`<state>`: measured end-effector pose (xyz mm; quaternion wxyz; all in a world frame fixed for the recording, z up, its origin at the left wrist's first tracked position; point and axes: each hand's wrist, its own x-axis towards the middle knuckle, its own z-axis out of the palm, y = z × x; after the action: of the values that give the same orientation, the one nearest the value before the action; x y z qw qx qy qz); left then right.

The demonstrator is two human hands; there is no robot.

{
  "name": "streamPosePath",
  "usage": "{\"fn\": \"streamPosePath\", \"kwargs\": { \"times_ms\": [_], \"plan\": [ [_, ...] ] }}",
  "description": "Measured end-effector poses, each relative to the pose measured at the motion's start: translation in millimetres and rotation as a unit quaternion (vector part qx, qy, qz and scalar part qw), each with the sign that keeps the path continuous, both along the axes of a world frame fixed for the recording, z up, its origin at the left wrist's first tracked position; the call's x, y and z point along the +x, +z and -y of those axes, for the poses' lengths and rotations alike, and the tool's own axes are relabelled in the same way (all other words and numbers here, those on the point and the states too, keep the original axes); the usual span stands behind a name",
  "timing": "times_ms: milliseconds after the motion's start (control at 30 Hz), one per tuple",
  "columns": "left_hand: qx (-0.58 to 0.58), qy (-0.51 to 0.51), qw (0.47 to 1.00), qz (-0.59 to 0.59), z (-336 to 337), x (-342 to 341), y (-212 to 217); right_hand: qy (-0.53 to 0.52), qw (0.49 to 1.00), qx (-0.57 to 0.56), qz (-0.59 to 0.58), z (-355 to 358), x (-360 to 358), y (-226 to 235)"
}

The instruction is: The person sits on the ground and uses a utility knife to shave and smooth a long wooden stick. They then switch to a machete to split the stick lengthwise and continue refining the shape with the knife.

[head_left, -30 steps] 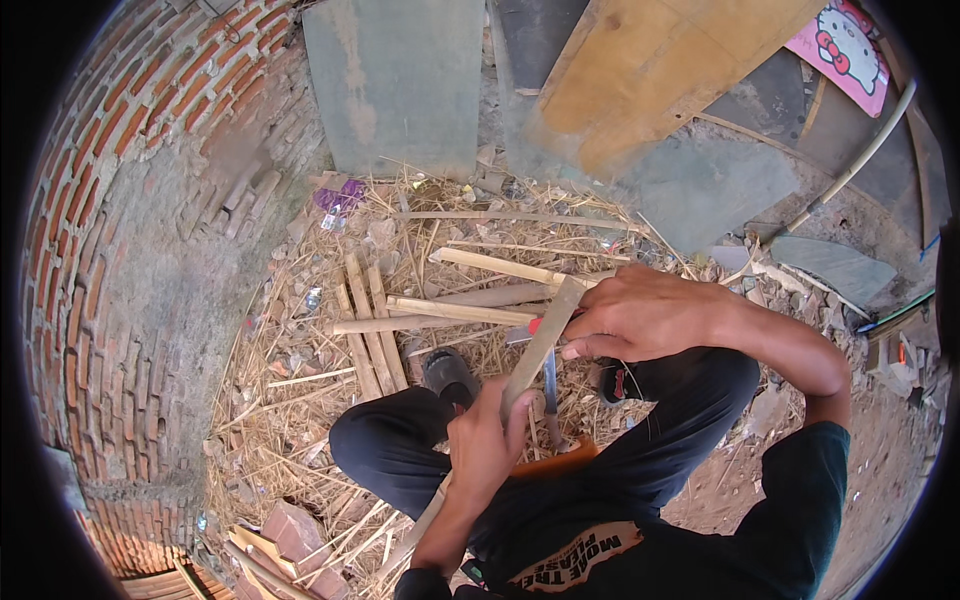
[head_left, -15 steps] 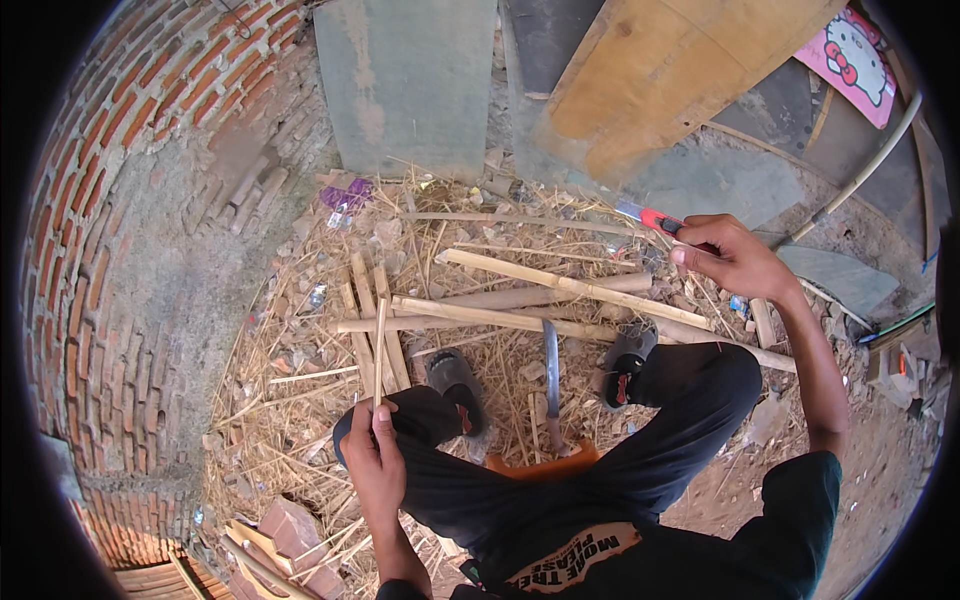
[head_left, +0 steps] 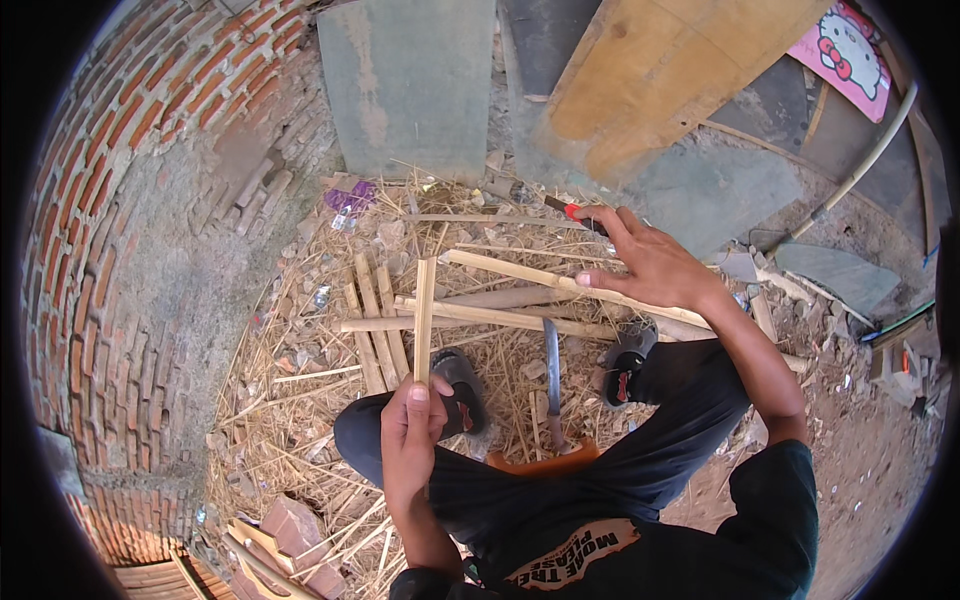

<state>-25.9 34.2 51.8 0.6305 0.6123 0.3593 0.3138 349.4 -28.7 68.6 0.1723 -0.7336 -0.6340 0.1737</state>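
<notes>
My left hand (head_left: 412, 430) is closed around the lower end of a split bamboo strip (head_left: 425, 310), which stands out ahead of me above the ground. My right hand (head_left: 655, 260) is to the right of the strip, apart from it. It holds a red and black utility knife (head_left: 574, 212) at the fingers, with the thumb spread away from it. Part of the knife's handle is hidden behind the fingers. Between my feet, a long curved blade (head_left: 552, 370) rests with its handle toward an orange stool (head_left: 545, 460).
Several bamboo pieces (head_left: 520, 317) lie crossed before my feet on straw and rubble. Shorter bamboo strips (head_left: 370, 320) lie to their left. A brick wall (head_left: 110, 270) rises at the left; grey boards (head_left: 405, 90) and a brown board (head_left: 660, 70) lean at the back.
My left hand has moved right with the bamboo strip, whose wider face now shows. My right hand has come left and nearer to the strip, still with the knife.
</notes>
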Motion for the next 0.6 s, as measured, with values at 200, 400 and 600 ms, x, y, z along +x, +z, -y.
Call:
{"fn": "streamPosePath", "kwargs": {
  "times_ms": [200,400,600],
  "plan": [
    [0.019,-0.028,0.999,0.001,1,3,0,0.08,0.98,-0.019,-0.179,-5,-1,-1],
    [0.036,-0.019,0.999,-0.005,-4,-5,0,0.082,0.968,-0.012,-0.238,-5,-18,2],
    [0.036,-0.013,0.999,0.0,-5,-7,4,-0.013,0.911,0.079,-0.405,0,-26,22]
  ]
}}
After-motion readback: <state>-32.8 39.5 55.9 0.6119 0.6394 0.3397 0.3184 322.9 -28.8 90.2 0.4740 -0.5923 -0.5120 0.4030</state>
